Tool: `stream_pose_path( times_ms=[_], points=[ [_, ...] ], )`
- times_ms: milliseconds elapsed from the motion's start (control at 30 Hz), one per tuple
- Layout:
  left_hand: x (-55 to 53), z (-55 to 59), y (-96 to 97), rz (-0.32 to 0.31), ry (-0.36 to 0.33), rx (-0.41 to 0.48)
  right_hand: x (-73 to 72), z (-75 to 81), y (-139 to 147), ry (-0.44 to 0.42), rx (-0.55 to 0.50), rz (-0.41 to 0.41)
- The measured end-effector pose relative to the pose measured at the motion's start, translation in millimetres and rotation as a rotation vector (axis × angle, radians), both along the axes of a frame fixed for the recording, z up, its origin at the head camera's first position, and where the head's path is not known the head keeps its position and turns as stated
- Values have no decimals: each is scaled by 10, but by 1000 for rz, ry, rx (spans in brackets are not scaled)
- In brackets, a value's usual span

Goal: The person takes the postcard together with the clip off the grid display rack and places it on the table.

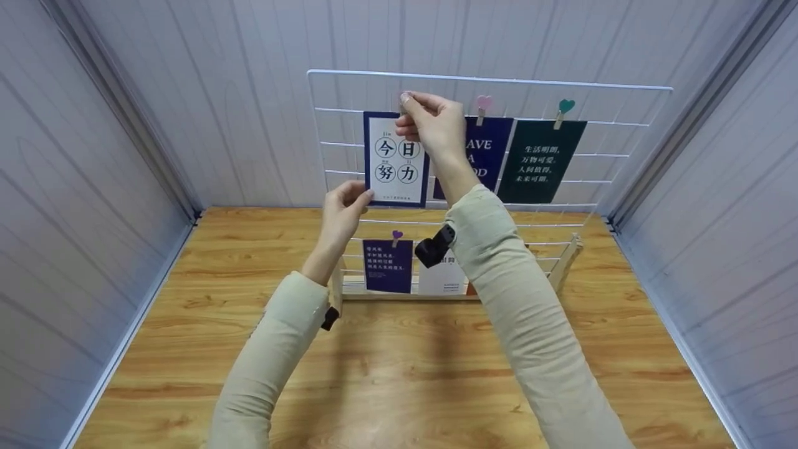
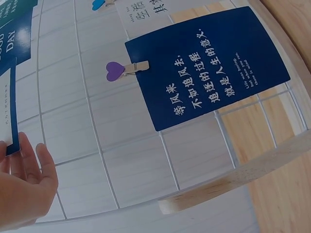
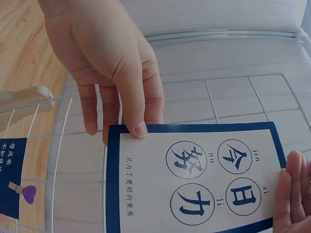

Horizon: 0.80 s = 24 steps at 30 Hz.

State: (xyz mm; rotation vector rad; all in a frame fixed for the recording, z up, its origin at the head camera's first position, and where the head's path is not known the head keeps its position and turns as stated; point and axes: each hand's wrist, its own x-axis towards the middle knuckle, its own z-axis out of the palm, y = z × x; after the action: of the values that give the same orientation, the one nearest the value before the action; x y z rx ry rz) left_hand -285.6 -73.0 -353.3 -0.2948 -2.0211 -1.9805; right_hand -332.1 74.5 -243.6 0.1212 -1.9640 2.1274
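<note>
Left hand point(image 1: 344, 202) pinches a card point(image 1: 388, 186) by its lower corner; right hand point(image 1: 441, 125) curls at its top, grip unclear. Best kept level against the wire rack point(image 1: 516, 81).

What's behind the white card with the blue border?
The white wire rack is behind the card. Some rack shows beside it; the part directly covered can't be seen.

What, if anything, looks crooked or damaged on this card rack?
Nothing stands out. The green card hangs from its heart clip, and the blue-bordered card in the left hand shows no tear or crease; the right hand partly hides a navy card.
</note>
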Motion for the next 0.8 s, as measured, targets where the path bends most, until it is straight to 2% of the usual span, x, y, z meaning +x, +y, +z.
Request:
stream_pose_path(
  times_ms=[200, 400, 500, 633, 800],
  points=[
    [-10, 2, 8, 6, 7, -4, 61, 77, 6, -26, -26, -5],
    [-22, -3, 6, 7, 1, 0, 251, 204, -26, 11, -56, 1],
    [-19, 1, 2, 7, -2, -4, 273, 225, -36, 36, -80, 0],
    [-11, 0, -4, 6, -10, -7, 190, 179, -32, 69, -93, -17],
    [-4, 1, -13, -3, -26, 1, -132, 11, 15, 110, -115, -33]
  ],
)
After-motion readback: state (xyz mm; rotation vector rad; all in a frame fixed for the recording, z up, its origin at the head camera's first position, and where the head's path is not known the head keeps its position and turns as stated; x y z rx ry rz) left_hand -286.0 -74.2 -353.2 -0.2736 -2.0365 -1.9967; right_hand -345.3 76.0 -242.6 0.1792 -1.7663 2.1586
